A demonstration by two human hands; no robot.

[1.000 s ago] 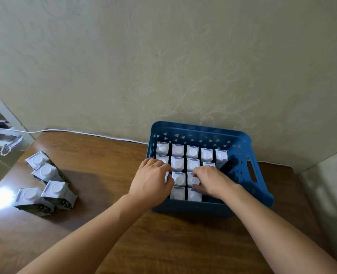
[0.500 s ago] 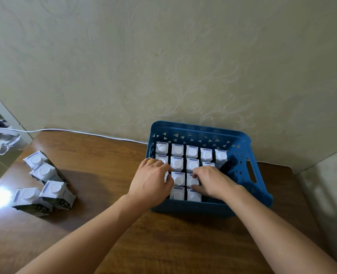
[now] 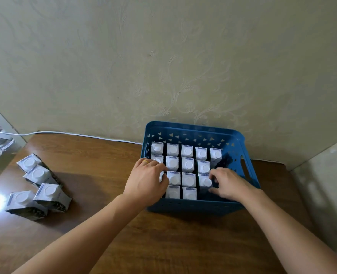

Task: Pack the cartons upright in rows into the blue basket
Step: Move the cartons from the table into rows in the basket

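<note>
The blue basket [image 3: 193,129] stands on the wooden table against the wall. Rows of white-capped cartons [image 3: 187,151] stand upright in it. My left hand [image 3: 146,181] lies palm down over the left column, its curled fingers pressing a carton that is mostly hidden under it. My right hand [image 3: 229,183] is inside the basket's right part, with thumb and fingertips around the third row's rightmost carton [image 3: 204,181]. Several loose cartons [image 3: 38,174] lie on their sides at the table's left.
A white cable [image 3: 64,133] runs along the table's back edge by the wall. The basket's right column is open floor below the back-row carton [image 3: 216,154]. Bare tabletop [image 3: 96,175] separates the loose cartons from the basket.
My right hand has slid rightwards off the middle cartons, uncovering an upright carton at the right end of the third row. My left hand has stayed in place.
</note>
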